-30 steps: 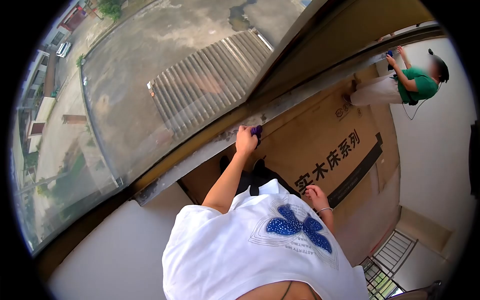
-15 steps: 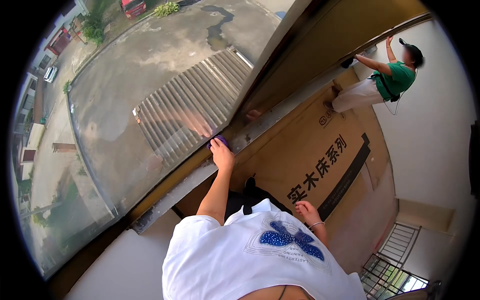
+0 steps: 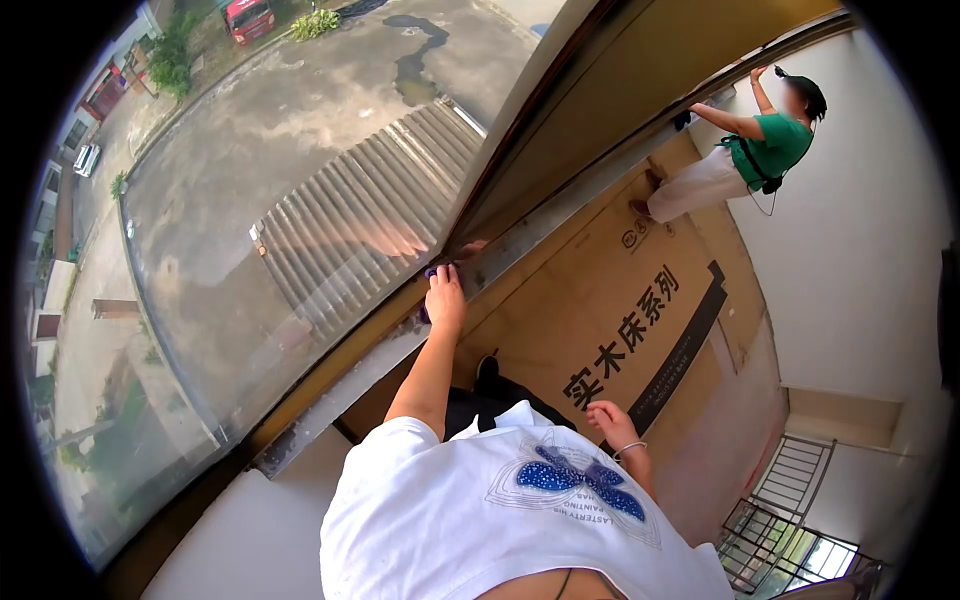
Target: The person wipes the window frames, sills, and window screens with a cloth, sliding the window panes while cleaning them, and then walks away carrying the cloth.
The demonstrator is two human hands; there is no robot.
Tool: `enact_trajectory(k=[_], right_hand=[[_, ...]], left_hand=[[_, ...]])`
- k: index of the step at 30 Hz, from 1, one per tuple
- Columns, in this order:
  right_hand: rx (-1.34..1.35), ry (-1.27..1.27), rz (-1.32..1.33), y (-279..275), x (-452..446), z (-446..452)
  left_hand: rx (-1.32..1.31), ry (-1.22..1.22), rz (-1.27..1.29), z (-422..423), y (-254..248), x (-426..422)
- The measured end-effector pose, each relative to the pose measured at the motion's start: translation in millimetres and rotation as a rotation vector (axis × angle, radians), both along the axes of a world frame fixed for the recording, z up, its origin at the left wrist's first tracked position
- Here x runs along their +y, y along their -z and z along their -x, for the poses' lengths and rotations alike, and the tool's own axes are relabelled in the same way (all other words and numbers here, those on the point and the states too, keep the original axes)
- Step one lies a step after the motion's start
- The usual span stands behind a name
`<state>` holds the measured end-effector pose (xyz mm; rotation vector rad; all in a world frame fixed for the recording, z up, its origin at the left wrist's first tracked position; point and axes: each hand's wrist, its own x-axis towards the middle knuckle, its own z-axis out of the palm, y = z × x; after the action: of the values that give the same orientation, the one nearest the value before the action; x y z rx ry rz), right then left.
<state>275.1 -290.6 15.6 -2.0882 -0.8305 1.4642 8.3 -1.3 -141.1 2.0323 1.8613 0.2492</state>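
Observation:
My left hand [image 3: 446, 300] is closed on a purple cloth [image 3: 430, 271] and presses it to the window frame [image 3: 385, 308], just above the grey sill [image 3: 352, 388]. Part of the cloth is hidden behind the fingers. Over the printed cardboard [image 3: 540, 300], near the front of my white shirt, my right hand [image 3: 612, 424] hangs with its fingers curled. What it may hold is too small to make out. Its wrist has a bracelet.
A co-worker in a green top [image 3: 783, 150] stands at the upper right, one hand at the sill and one raised. Window glass [image 3: 250, 170] fills the left side. A metal grille [image 3: 790, 480] is at the lower right.
My left hand has moved with the purple cloth from the sill to the window frame. The view has shifted, and the co-worker's lower hand has reached to the sill.

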Motion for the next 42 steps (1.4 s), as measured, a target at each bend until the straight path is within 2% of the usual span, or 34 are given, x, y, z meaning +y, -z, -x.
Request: enact_trajectory(k=[3,6,9,11,14,15,17,19,21,23,25,26,27,29,30,31,32,33,34,37,40,41,42], right_hand=[[-0.009,-0.009,0.004,5.3,0.9,4.8],[-0.008,-0.009,0.011,4.5,-2.9,10.3],[-0.005,-0.009,0.006,4.2,-5.5,12.0],[-0.015,-0.01,-0.004,5.0,-10.6,10.2],[-0.025,-0.019,0.039,5.8,-10.8,11.7],[0.004,-0.016,0.039,9.4,-8.0,11.5],[0.043,-0.018,0.038,20.3,-0.8,14.4],[-0.061,-0.094,-0.074,26.7,18.3,22.2],[-0.059,-0.068,-0.273,5.3,56.8,52.6],[0.107,0.017,-0.413,-18.4,96.2,83.3],[0.379,0.084,-0.512,-27.6,126.6,104.4],[0.32,0.057,-0.533,-29.9,140.0,109.9],[0.297,0.072,-0.514,-24.3,151.5,109.4],[0.421,0.01,-0.355,-45.9,171.9,108.8],[0.331,-0.108,-0.417,-59.6,180.9,113.1],[0.319,-0.108,-0.439,-78.6,190.1,119.0],[-0.069,-0.358,-0.735,-99.7,196.6,128.0],[-0.481,-0.601,-1.008,-118.1,203.1,137.2],[-0.659,-0.642,-1.104,-130.6,207.0,150.2],[-0.964,-0.887,-1.314,-162.3,226.5,183.1],[-1.139,-1.085,-1.431,-147.6,254.9,181.4],[-1.28,-1.161,-1.425,-144.8,266.0,171.5],[-1.344,-1.138,-1.476,-160.1,281.4,163.3]], left_hand=[[-0.001,0.031,-0.067,0.4,1.6,-6.1],[0.067,-0.004,0.054,-0.9,-9.3,9.1],[0.026,-0.098,0.045,-8.7,3.3,4.4],[0.013,-0.092,-0.002,-10.0,4.7,1.4],[-0.014,0.003,0.081,-7.1,3.3,-5.2],[-0.12,0.038,0.218,-4.0,-14.0,-6.9],[-0.346,0.039,0.251,-11.0,3.4,-18.0],[-0.734,-0.09,0.596,-9.9,-78.8,-29.9],[-1.329,0.099,0.91,-11.9,-97.6,-42.0],[-1.5,0.049,1.057,-14.9,-134.9,-63.9],[-1.704,0.15,1.261,-5.8,-164.0,-75.5],[-1.539,0.216,1.148,4.6,-184.2,-76.8],[-1.26,0.413,0.703,12.6,-183.5,-71.6],[-0.996,0.3,0.251,33.3,-186.8,-66.7],[-0.914,0.313,-0.21,47.6,-191.5,-60.7],[-1.074,0.198,-0.211,64.0,-222.5,-56.1],[-1.139,0.126,-0.405,78.3,-235.1,-53.1],[-1.021,0.062,-0.63,94.9,-250.3,-50.9],[-0.916,0.028,-0.82,112.0,-265.5,-51.5],[-0.605,-0.011,-1.282,139.6,-295.9,-47.7],[-0.395,0.01,-1.462,152.9,-313.0,-48.6],[-0.333,-0.002,-1.528,156.3,-315.7,-44.0],[-0.288,-0.051,-1.559,159.3,-316.7,-37.5]])
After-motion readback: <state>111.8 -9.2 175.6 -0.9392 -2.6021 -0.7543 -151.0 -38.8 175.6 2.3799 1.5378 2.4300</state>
